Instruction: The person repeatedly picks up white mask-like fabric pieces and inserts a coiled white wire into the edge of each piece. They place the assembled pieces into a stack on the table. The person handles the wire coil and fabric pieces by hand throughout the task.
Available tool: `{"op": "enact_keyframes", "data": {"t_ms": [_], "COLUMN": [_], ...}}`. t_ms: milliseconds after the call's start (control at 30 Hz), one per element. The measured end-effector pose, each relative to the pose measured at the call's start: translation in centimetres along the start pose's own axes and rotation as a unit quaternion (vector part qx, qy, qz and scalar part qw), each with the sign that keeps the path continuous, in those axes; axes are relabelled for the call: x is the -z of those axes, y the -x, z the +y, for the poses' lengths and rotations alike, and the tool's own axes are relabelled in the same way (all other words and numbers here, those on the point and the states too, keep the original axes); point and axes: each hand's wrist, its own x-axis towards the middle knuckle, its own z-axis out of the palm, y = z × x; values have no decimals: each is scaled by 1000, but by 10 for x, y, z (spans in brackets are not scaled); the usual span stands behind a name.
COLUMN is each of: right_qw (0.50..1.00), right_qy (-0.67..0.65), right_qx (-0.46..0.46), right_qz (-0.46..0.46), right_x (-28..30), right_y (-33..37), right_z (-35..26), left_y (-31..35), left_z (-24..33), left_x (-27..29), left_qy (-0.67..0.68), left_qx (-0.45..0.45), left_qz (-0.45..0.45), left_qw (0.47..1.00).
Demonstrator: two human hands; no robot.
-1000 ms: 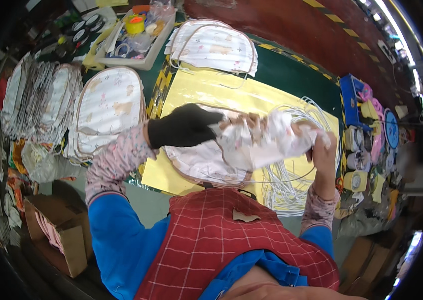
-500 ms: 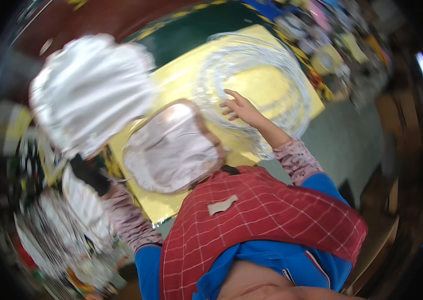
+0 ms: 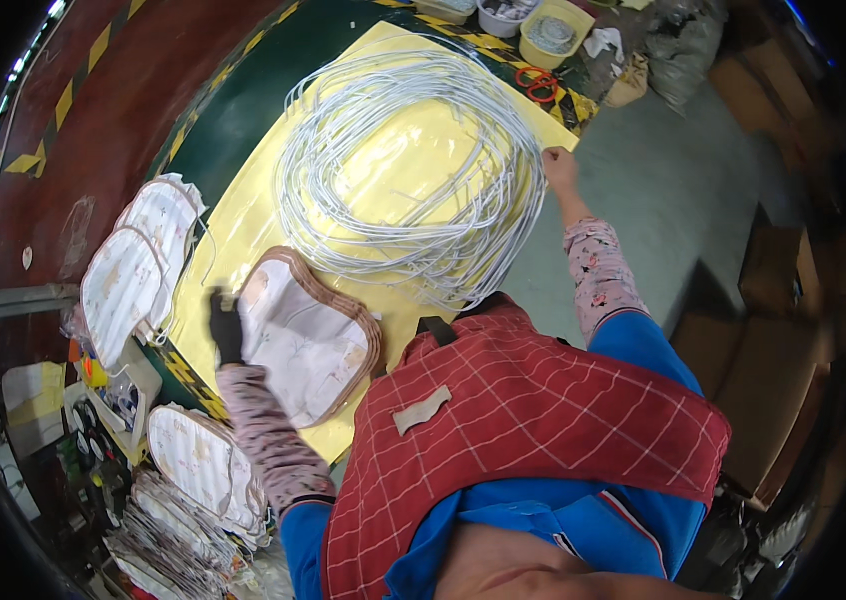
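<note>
My left hand (image 3: 226, 325), in a black glove, is beside the left edge of a stack of white cloth pads (image 3: 298, 345) with brown bound edges. Its fingers point away from me, and I cannot make out whether they grip anything. A thin pale cord (image 3: 211, 250) runs toward its fingertips. My bare right hand (image 3: 561, 168) is closed at the right outer side of a big loose coil of pale wire or thin tubing (image 3: 528, 190). What its fingertips pinch is too small to tell. Coil and stack lie on a yellow sheet (image 3: 258, 190).
More printed pads (image 3: 138, 270) lie at the table's left edge, and others (image 3: 193, 455) are piled lower left. Tubs (image 3: 551, 40) and red-handled scissors (image 3: 537, 85) stand or lie at the far edge. Cardboard boxes (image 3: 753, 390) are at the right.
The large white pad at the left has come down onto the table's left edge, away from my left hand. My right hand has moved from inside the coil to its right outer side and closed.
</note>
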Motion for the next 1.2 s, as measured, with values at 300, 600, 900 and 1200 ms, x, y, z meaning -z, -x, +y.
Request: {"op": "enact_keyframes", "data": {"t_ms": [300, 600, 900, 1200], "right_qw": [955, 996, 717, 725], "right_qy": [257, -49, -598, -556], "right_qx": [64, 79, 147, 33], "right_qz": [-132, 0, -327, -405], "right_x": [11, 14, 146, 141], "right_y": [5, -17, 225, 183], "right_z": [-50, -48, -374, -409], "left_y": [181, 166, 152, 151], "left_z": [129, 133, 285, 165], "left_x": [-115, -86, -33, -11], "left_qy": [-156, 37, 332, -98], "left_qx": [13, 13, -295, -220], "left_qz": [-122, -117, -222, -318], "left_qw": [980, 992, 868, 917]}}
